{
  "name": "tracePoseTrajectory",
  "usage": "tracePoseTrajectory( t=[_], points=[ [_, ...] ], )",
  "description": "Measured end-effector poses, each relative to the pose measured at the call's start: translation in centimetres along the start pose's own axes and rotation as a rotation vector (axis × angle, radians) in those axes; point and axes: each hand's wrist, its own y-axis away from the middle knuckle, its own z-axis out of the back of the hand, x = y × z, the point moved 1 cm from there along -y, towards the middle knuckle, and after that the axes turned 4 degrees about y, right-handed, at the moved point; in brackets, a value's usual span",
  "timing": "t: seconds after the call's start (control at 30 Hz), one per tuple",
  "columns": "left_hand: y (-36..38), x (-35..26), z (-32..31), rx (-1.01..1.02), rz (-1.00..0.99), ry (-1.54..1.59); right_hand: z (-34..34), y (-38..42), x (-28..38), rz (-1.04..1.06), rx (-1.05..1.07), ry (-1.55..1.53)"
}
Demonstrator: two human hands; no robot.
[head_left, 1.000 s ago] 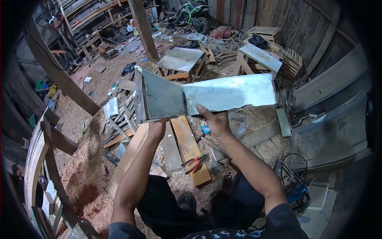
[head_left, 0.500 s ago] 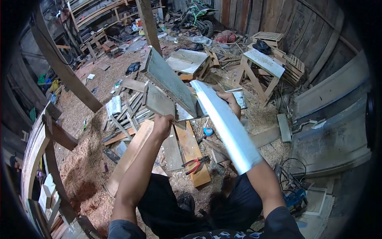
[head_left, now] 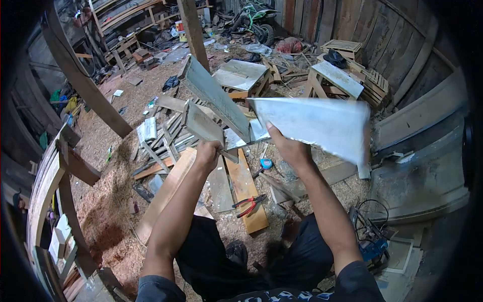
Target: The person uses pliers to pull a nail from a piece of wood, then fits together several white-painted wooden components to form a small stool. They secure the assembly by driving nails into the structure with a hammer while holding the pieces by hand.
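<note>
My left hand (head_left: pixel 207 155) is closed round the lower edge of a short weathered board (head_left: pixel 202 122). Behind it a longer grey-white board (head_left: pixel 214 98) stands tilted, its lower end against a pale flat piece (head_left: pixel 259 132). My right hand (head_left: pixel 291 147) grips the near edge of a wide white panel (head_left: pixel 312 121), thumb on its face and fingers hidden beneath. The panel slants out to the right, its far end blurred. Whether these boards are joined is hard to make out.
Red-handled pliers (head_left: pixel 249 204) lie on an orange-brown plank (head_left: pixel 246 186) by my feet, with a blue tape measure (head_left: pixel 266 163) just beyond. Scrap slats (head_left: pixel 168 141) are heaped to the left. A wooden post (head_left: pixel 193 35) rises ahead; a small table (head_left: pixel 338 78) stands at right.
The white panel has swung outward to the right, and its broad face now shows. My right hand has come nearer and into fuller view. My left hand stays on the short board.
</note>
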Motion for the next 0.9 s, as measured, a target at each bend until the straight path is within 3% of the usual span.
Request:
tracePoseTrajectory(
  t=[0.07,0.17,0.2,0.3,0.43,0.53,0.63,0.7,0.8,0.9],
  points=[
    [-0.9,0.8,0.9,0.028,-0.022,0.008,1.5,-0.4,1.6,0.004,0.143,0.056],
    [-0.5,0.2,0.6,0.008,-0.03,0.009,1.6,-0.5,0.0,-0.143,0.178,-0.328],
    [-0.2,-0.1,0.3,-0.009,-0.029,0.008,2.1,-0.8,-0.4,-0.341,0.272,-0.655],
    [0.1,-0.5,-0.4,0.026,-0.114,0.036,5.2,-1.0,-1.1,-0.258,0.466,-0.854],
    [0.0,-0.3,-0.3,0.014,-0.077,0.03,6.0,-2.4,-4.0,-0.418,0.207,-0.912],
    [0.1,-0.2,-0.2,0.036,-0.029,-0.004,5.8,-3.8,-5.2,-0.435,-0.129,-1.0],
    [-0.3,-0.1,-0.4,0.044,-0.039,-0.006,5.8,-3.5,-6.7,-0.609,-0.213,-1.188],
    [-0.3,0.0,-0.4,0.036,-0.041,0.0,5.6,-4.1,-7.4,-0.441,-0.03,-1.444],
    [-0.1,-0.2,-0.7,0.066,-0.027,0.023,4.8,-3.8,-7.4,-0.325,0.122,-1.406],
    [0.0,-0.3,-0.7,0.032,0.029,-0.059,4.8,-3.1,-4.5,-0.37,0.128,-1.429]
  ],
)
